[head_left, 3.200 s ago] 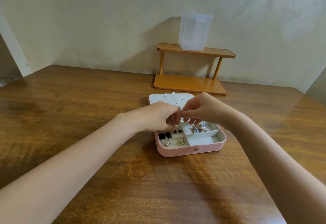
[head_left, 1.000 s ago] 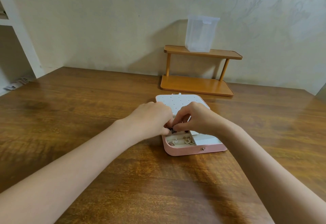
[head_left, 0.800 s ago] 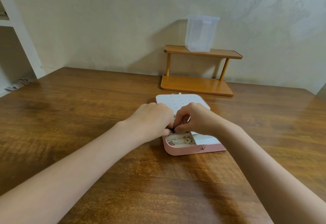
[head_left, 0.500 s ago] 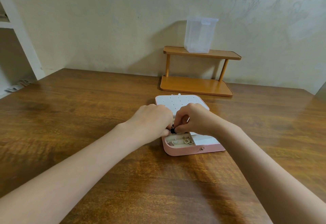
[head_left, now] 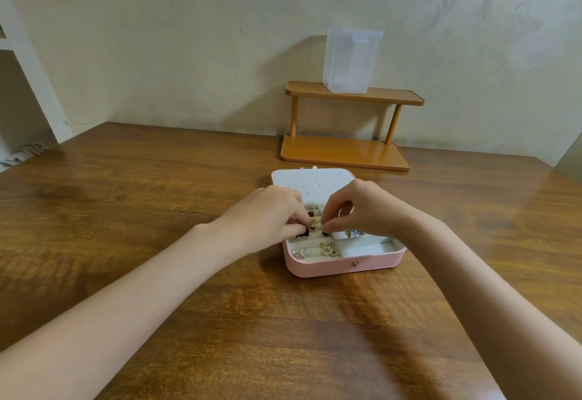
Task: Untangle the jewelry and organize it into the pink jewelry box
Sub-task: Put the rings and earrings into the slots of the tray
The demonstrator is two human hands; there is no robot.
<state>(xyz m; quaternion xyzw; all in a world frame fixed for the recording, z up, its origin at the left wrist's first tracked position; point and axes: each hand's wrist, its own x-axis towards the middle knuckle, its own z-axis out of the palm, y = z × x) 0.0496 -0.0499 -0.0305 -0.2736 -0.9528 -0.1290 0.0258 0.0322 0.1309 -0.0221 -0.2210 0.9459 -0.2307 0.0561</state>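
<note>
A wide wooden table [head_left: 157, 242] fills the scene, and at its far edge, against the wall, a small wooden shelf [head_left: 346, 152] is seen with a clear plastic container [head_left: 351, 61] on its upper tier. Near the middle of the table the pink jewelry box [head_left: 346, 265] lies open, its white dotted lid [head_left: 310, 183] laid back on the far side. Both hands are held over the far left part of the box. The left hand [head_left: 267, 213] is closed in a pinch on a small dark piece [head_left: 304, 233] at the slotted rows, and the right hand [head_left: 362, 207] is likewise drawn into a pinch, thumb and forefinger pressed together on something too small to be made out. Small gold and silver earrings [head_left: 327, 249] are already seated in the near left rows, and a little heap of jewelry [head_left: 354, 233] rests in a compartment to the right (whether it is tangled cannot be told). The step in hand is judged to be the seating of a piece into a slot. It would best be done with the piece kept upright, pressed gently between the padded rolls, and released only once it is held, so that neighbouring pieces are not knocked loose.
</note>
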